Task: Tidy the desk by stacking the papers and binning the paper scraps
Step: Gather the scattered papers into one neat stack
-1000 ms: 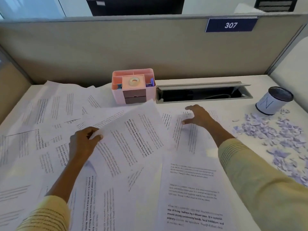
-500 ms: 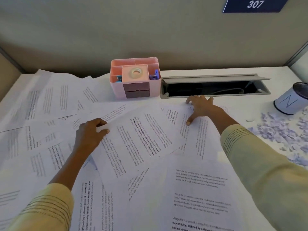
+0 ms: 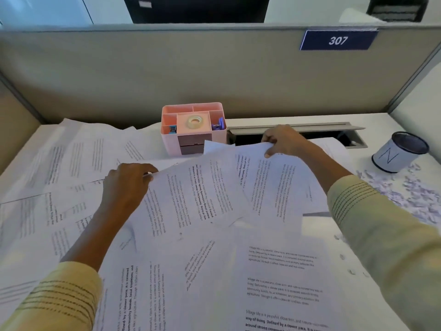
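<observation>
The right hand [image 3: 284,142], flat on a printed white paper sheet [image 3: 274,185] half a second ago, now pinches and lifts its far edge. The left hand [image 3: 128,185] still grips another overlapping printed sheet [image 3: 191,194], so gathering has begun; lilac paper scraps [image 3: 405,189] remain unbinned.
</observation>
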A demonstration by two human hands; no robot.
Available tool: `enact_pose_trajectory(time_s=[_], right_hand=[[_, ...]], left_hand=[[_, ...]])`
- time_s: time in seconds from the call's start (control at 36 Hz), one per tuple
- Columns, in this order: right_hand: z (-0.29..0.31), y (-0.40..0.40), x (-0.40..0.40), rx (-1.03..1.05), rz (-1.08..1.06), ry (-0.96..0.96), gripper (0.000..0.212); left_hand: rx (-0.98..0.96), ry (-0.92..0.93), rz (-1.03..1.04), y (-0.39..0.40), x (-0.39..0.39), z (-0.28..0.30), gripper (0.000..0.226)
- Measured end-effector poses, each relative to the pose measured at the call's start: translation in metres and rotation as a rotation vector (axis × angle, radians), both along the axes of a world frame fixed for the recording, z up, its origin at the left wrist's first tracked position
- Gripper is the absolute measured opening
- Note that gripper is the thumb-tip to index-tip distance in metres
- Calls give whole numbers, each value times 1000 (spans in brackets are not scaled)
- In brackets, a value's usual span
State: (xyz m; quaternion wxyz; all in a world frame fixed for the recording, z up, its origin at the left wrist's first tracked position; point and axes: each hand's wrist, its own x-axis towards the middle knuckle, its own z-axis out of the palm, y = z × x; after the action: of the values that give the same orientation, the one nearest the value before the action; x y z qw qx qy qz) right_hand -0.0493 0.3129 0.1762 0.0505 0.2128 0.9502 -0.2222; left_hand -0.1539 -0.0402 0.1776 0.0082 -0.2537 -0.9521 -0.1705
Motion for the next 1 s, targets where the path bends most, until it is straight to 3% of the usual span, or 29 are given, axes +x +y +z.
enact_pose_trajectory(time_s=[0.25,0.44,0.53,0.58,0.64,0.81,0.94,1.0], right_hand=[[75,-6,33,158,61,150,28],[130,-12,64,268,60,188,10],[159,-22,71,493,46,131,29],[177,-31,75,706,64,104,27],[192,-42,81,886,121,169,22],[225,-96,102,1217,358,288,37],[227,-145,112,1496,599,313,23],[217,-160,111,1598,720,412,35]], left_hand=[[262,46,14,-22,22,41,19],[519,-240,164,-59,18,31,19],[627,-351,248,-70,32,23,15],[686,-397,266,-78,43,17,16],[748,-454,283,-87,49,9,19],[843,-596,297,-100,66,-3,18],[719,-645,196,-108,68,0,14],[606,-689,120,-111,67,1,14]])
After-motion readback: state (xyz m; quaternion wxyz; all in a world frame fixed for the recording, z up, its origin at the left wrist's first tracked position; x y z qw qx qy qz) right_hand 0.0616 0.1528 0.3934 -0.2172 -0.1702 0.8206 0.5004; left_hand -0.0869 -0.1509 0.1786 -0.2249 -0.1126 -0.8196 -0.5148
